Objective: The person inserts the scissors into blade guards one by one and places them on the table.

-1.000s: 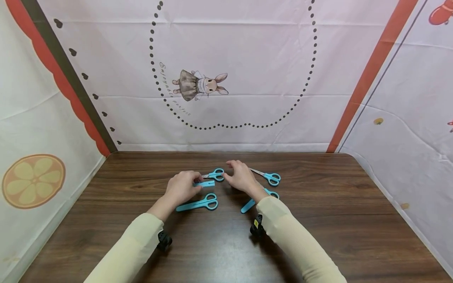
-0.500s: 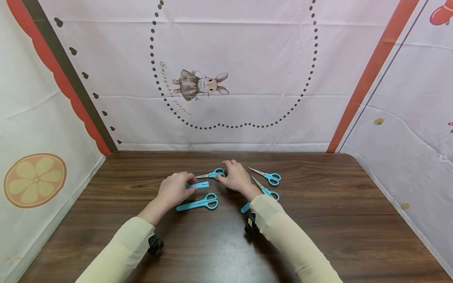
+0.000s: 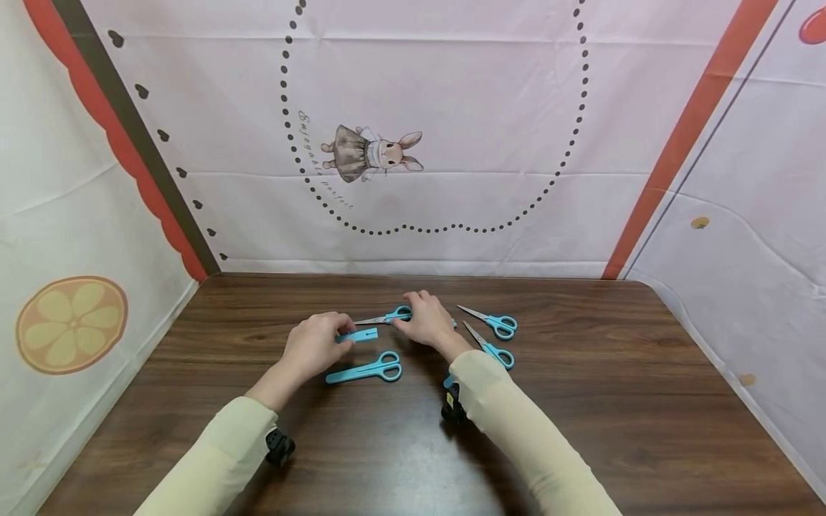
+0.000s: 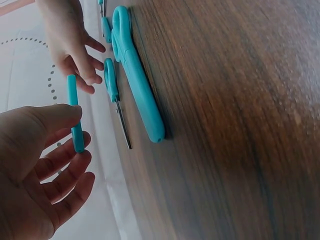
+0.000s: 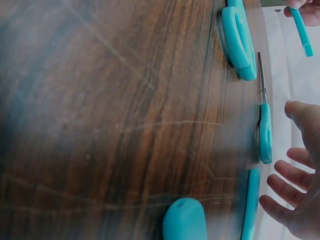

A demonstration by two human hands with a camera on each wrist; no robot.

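My left hand [image 3: 316, 344] pinches a light-blue scissors sheath [image 4: 76, 127] between thumb and fingers, raised above the table. Behind it lies a bare-bladed pair of blue-handled scissors [image 3: 391, 317], blades pointing left. Over those handles hovers my right hand [image 3: 427, 320]; its fingers are spread and loosely bent, and the right wrist view shows a gap between them and the scissors [image 5: 265, 130]. Nearer to me rests a sheathed pair of scissors [image 3: 363, 370], handles to the right.
Right of my right hand lie two bare scissors, one farther back [image 3: 497, 325] and one nearer [image 3: 497, 352]. Two blue sheaths, one long [image 5: 251, 205] and one round-ended [image 5: 185, 220], lie near my right wrist. A printed cloth [image 3: 490, 129] hangs behind the wooden table [image 3: 613, 401].
My left hand has moved left with the sheath, uncovering the middle scissors' blades. My right hand has shifted slightly left, and the nearer bare scissors show more fully.
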